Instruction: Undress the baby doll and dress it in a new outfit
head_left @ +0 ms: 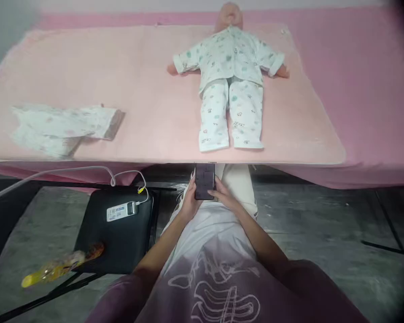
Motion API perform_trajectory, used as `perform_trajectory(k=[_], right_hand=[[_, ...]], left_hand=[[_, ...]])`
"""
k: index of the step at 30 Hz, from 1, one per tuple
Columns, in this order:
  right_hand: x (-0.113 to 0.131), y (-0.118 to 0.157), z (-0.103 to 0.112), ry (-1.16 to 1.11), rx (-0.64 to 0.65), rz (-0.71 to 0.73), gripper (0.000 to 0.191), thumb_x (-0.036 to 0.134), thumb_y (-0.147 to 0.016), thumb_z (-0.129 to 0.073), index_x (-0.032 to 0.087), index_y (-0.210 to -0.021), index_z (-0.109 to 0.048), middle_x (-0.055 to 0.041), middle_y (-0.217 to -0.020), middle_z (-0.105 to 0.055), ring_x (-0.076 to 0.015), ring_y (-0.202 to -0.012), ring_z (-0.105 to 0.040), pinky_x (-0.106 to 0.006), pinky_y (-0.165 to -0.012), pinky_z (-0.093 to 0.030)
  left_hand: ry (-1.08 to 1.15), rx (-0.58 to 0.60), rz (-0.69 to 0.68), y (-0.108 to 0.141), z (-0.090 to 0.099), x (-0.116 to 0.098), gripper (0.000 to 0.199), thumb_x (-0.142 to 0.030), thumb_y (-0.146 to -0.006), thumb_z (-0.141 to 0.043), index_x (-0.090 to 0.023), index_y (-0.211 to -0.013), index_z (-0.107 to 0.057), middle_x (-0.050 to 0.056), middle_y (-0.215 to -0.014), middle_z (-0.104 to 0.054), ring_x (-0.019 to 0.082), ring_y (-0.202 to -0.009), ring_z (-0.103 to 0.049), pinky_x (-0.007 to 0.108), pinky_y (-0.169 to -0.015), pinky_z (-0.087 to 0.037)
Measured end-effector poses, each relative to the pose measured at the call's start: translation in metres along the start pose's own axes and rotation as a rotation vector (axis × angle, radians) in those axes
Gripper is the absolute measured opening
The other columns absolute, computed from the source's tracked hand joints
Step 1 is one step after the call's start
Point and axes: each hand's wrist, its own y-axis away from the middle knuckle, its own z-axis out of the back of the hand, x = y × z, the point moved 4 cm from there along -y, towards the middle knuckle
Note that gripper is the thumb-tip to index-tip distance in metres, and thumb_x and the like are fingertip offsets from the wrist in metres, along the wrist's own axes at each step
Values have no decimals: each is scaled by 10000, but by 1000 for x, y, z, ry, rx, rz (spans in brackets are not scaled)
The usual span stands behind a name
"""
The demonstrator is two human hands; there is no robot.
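Observation:
A dark smartphone (204, 181) is held low over my lap, just below the near edge of the bed-like surface. My left hand (190, 202) is closed around the phone's left side. On its right side, my right hand (224, 194) grips too, with the thumb lying over the lower part of the screen. Beyond the phone, a baby doll (231, 58) lies on its back in white printed pyjamas, arms spread and legs toward me. Neither hand touches the doll.
Folded white printed clothes (67, 125) lie at the left on the pink padded mat (148, 89). At lower left, a black chair (121, 242) bears a white power strip (121, 211) with a cable. A yellow bottle-like item (54, 270) lies by the chair.

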Motion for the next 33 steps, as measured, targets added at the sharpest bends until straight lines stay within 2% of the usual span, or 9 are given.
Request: perform_trajectory(k=[6, 10, 15, 21, 26, 30, 33], right_hand=[[-2, -3, 0, -9, -9, 9, 961, 559, -911, -909, 294, -1747, -517, -71, -1640, -676, -328, -1599, -547, -461, -1382, -422], [3, -2, 0, -23, -26, -3, 904, 534, -916, -895, 303, -1723, -560, -49, -1660, -670, -327, -1614, -543, -456, -1402, -396], [9, -1, -1, -51, -22, -10, 889, 545, -928, -852, 302, -1732, -562, -44, -1656, -679, -329, -1679, -476, -465, -1414, -384], [8, -1, 0, -66, -19, -1, 887, 523, -922, -854, 305, -1732, -565, -42, -1659, -678, -329, -1698, -453, -473, -1429, -356], [7, 0, 0, -49, -15, -11, 916, 528, -915, -871, 305, -1745, -554, -38, -1674, -666, -326, -1709, -436, -479, -1455, -301], [5, 0, 0, -42, -3, -17, 947, 533, -912, -887, 310, -1761, -532, -43, -1696, -647, -335, -1669, -488, -487, -1432, -354], [3, -1, 1, -36, 16, -10, 974, 541, -921, -888, 307, -1784, -499, -54, -1690, -652, -337, -1638, -524, -490, -1413, -387]], left_hand=[[-35, -80, -9, -1, 0, -1, 848, -504, -981, -929, -362, -1741, -579, 56, -1774, -585, 358, -1662, -532, 506, -1341, -502], [-37, -1, 15, 2, 1, 0, 927, -505, -965, -942, -379, -1782, -522, 73, -1780, -577, 365, -1671, -523, 520, -1359, -478], [-84, 15, 2, 5, 4, 3, 1126, -302, -873, -1009, -394, -1835, -430, 81, -1770, -588, 376, -1670, -524, 518, -1389, -434], [-14, 28, 34, 3, 3, 1, 933, -449, -958, -916, -359, -1794, -510, 79, -1766, -591, 368, -1669, -519, 518, -1363, -458], [-7, -40, 10, 1, 2, 1, 808, -534, -984, -888, -357, -1720, -605, 57, -1764, -592, 355, -1637, -551, 489, -1321, -509], [-45, -124, -6, -1, 1, 2, 791, -492, -985, -916, -352, -1705, -618, 60, -1703, -651, 334, -1605, -591, 461, -1296, -534], [-35, -117, -10, 0, -1, 0, 765, -506, -995, -906, -343, -1691, -634, 64, -1697, -657, 340, -1591, -606, 465, -1294, -538]])
